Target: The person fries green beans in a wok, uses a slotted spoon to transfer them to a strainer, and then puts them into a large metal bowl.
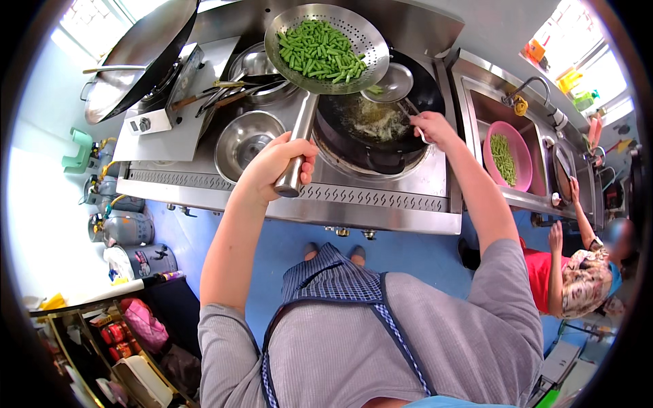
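My left hand (285, 163) grips the thick metal handle of a perforated steel strainer (375, 48). Cut green beans (321, 51) lie heaped in its bowl, which is raised over the back of the stove. In my right hand (432, 127) is the thin handle of a small mesh skimmer (395, 81), with a bit of green in it. Below the skimmer, a black wok (336, 120) on the burner contains bubbling oil (375, 120). The strainer hides part of the wok's far side.
Left of the wok stands a steel bowl (229, 148), with several ladles and spatulas (245, 89) behind it. A large wok (117, 92) rests on a portable stove. To the right, a pink basin (525, 163) of beans sits in the sink (474, 102); a co-worker (561, 275) stands beyond.
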`<state>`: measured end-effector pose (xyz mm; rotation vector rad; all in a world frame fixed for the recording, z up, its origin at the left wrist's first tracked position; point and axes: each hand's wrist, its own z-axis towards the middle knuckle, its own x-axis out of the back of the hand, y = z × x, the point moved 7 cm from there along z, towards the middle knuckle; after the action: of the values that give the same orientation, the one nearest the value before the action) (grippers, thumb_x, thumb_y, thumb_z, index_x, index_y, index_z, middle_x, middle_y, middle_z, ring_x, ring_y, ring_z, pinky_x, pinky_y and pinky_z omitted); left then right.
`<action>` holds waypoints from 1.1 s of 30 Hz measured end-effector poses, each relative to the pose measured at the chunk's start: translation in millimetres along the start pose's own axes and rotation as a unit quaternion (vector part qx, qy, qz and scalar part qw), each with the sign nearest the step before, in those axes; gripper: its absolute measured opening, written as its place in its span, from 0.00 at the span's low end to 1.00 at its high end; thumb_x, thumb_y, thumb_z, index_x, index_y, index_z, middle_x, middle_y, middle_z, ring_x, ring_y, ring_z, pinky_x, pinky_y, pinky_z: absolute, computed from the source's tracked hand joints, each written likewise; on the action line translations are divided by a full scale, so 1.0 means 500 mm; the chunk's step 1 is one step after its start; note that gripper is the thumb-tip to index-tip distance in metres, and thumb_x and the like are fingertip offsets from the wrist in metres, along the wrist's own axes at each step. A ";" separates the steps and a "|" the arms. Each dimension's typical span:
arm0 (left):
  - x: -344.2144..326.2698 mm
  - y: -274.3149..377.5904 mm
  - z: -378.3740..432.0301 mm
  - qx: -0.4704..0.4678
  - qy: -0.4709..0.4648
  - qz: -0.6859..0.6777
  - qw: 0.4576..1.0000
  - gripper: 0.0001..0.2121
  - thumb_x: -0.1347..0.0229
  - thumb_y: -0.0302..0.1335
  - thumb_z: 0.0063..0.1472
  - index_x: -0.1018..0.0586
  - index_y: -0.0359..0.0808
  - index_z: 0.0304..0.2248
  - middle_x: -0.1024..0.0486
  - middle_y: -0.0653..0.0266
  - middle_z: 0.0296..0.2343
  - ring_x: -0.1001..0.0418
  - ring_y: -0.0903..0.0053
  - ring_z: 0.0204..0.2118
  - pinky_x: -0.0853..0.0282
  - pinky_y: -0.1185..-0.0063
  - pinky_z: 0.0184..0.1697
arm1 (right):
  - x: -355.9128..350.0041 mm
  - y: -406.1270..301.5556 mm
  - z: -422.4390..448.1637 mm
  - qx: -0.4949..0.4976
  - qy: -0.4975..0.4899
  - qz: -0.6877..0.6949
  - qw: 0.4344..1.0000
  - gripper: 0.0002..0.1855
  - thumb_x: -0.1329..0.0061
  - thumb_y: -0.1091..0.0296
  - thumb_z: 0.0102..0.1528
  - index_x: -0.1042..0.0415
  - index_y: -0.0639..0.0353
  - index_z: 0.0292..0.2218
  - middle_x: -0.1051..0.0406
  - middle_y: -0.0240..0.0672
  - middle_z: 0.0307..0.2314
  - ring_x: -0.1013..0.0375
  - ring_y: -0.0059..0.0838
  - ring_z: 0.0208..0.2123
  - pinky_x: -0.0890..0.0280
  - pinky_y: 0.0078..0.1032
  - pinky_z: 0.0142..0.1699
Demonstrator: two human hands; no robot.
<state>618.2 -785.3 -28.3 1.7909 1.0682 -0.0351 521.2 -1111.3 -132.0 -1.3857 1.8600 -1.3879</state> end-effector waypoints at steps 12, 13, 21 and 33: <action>-0.027 0.001 0.012 -0.018 0.033 0.061 0.997 0.08 0.51 0.20 0.48 0.37 0.30 0.29 0.37 0.67 0.17 0.38 0.86 0.14 0.39 0.86 0.14 | 0.071 0.021 -0.019 0.056 0.095 -0.473 0.874 0.10 0.53 0.62 0.43 0.30 0.61 0.22 0.32 0.43 0.15 0.30 0.44 0.22 0.36 0.36 0.31; -0.026 0.000 0.016 -0.018 0.035 0.069 0.997 0.08 0.51 0.20 0.48 0.37 0.30 0.29 0.37 0.67 0.17 0.38 0.85 0.14 0.39 0.86 0.14 | 0.049 0.021 -0.025 0.077 0.054 -0.423 0.901 0.11 0.53 0.63 0.43 0.31 0.63 0.18 0.34 0.38 0.10 0.32 0.34 0.15 0.38 0.28 0.23; -0.033 -0.001 0.039 -0.018 0.048 0.100 0.994 0.09 0.51 0.20 0.47 0.37 0.31 0.30 0.37 0.65 0.17 0.37 0.85 0.15 0.37 0.85 0.14 | -0.031 0.094 -0.062 -0.150 -0.060 0.073 0.984 0.10 0.54 0.64 0.50 0.35 0.63 0.27 0.37 0.28 0.12 0.48 0.10 0.09 0.58 0.10 0.12; -0.019 -0.027 0.070 -0.027 0.087 0.135 0.987 0.10 0.50 0.20 0.47 0.37 0.31 0.30 0.36 0.64 0.17 0.36 0.83 0.15 0.36 0.85 0.14 | 0.096 -0.093 -0.131 0.002 0.053 -0.032 0.998 0.10 0.54 0.64 0.49 0.35 0.62 0.25 0.37 0.32 0.12 0.48 0.12 0.08 0.56 0.13 0.13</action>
<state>618.2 -816.8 -51.2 1.8998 0.9280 0.3168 471.0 -1124.1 -54.2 -1.4041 1.8930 -1.5240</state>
